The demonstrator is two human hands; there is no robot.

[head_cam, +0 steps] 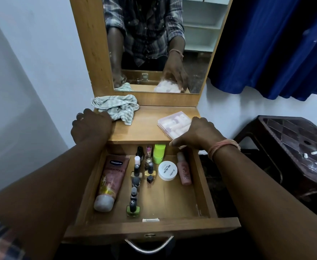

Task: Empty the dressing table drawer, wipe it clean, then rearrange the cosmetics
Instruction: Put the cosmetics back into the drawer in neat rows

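Observation:
The wooden drawer (202, 186) stands pulled out below the dressing table top (144, 126). Inside lie a pink Vaseline tube (110, 181), several small nail polish bottles (135, 177), a green bottle (159, 153), a round white nail polish remover tub (167, 170) and a pink bottle (184, 169). My right hand (197, 135) grips the near edge of a clear plastic case of white and pink tubes (173, 122) on the table top. My left hand (91, 126) rests curled over the top's left corner, beside a striped grey-green cloth (116, 108).
A mirror (157, 44) stands at the back of the table and reflects a person's arms. A dark plastic stool (293, 147) with small white bits on it stands to the right. Blue curtain (276, 47) hangs behind it. A metal handle (149, 246) sticks out from the drawer front.

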